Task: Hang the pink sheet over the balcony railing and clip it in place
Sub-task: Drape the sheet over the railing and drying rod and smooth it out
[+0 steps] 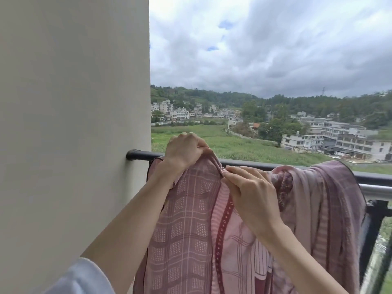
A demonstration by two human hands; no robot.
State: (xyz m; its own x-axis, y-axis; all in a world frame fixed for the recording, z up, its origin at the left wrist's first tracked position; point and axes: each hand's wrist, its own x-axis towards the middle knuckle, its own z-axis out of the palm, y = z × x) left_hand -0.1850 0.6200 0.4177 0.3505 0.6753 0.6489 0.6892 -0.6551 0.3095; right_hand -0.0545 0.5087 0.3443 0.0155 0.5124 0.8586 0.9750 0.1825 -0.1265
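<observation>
Both hands pinch the sheet [186, 219] above the railing [250, 164], the left hand [184, 150] gripping a raised fold, the right hand [246, 187] nipping the edge beside it, apparently to spread it toward the wall [74, 124] before clipping.

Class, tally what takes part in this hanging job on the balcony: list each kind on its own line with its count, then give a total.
Hands: 2 (left hand, right hand, both gripping the sheet)
Pink sheet: 1
Balcony railing: 1
Clips: 0 visible
Total: 4
</observation>
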